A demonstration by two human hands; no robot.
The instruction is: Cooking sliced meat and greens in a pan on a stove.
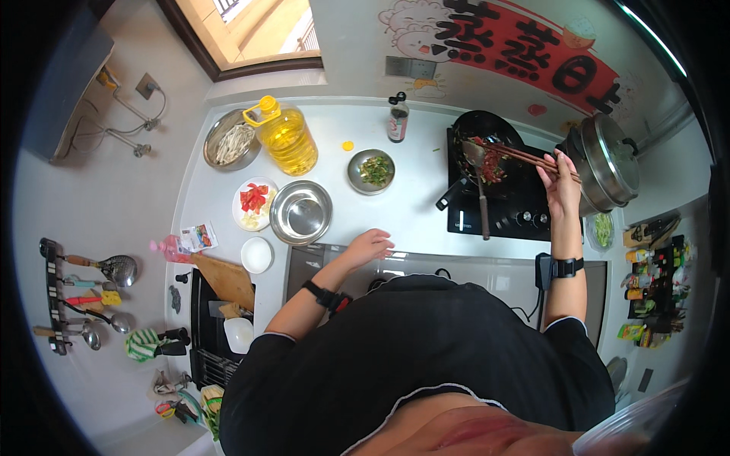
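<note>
Wooden chopsticks are gripped in my right hand, their far ends reaching into a black wok on the cooktop. Red minced meat with small pale and green bits lies in the wok. A metal spatula rests there too, its handle hanging out over the cooktop's front. My left hand is empty, held near the counter's front edge with its fingers extended. Beyond it stands a small metal bowl of chopped green onion.
Left on the counter are a large oil bottle, a bowl of pale mushrooms, a plate of chopped tomato, a metal basin and a white bowl. A dark sauce bottle stands at the back. A steamer pot sits right of the wok.
</note>
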